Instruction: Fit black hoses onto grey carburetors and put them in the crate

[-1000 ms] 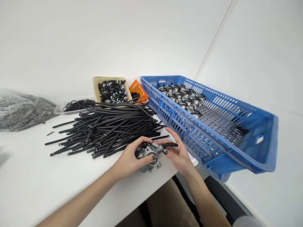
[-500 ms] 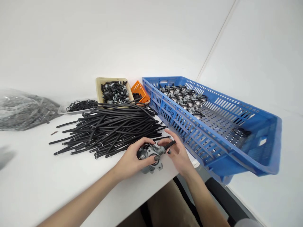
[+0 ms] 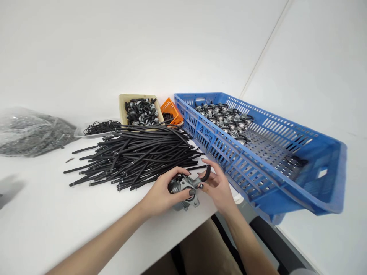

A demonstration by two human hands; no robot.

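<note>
My left hand (image 3: 163, 191) is wrapped around a grey metal carburetor (image 3: 183, 194) at the table's front edge, its thumb across the round opening. A short black rubber hose (image 3: 207, 174) sits at the carburetor's right-hand neck and curves upward. My right hand (image 3: 219, 189) closes around the hose's lower end, thumb in front and fingers behind. Whether a clip is under those fingertips is hidden. Just beyond the hands lies a large pile of black rubber hoses (image 3: 134, 156) on the white table (image 3: 57, 210).
A blue crate (image 3: 258, 175) on the right holds rows of finished-looking carburetors (image 3: 226, 118). At the back stand a cream bin (image 3: 122, 114) of black hoses with metal parts and an orange basket (image 3: 171, 107). A tray of thin black rings (image 3: 103, 127) and a plastic bag (image 3: 34, 131) are leftward.
The short hose was straight and slanting to the right; now it bends upward. My right thumb has shifted left toward the carburetor's neck. The view has moved slightly.
</note>
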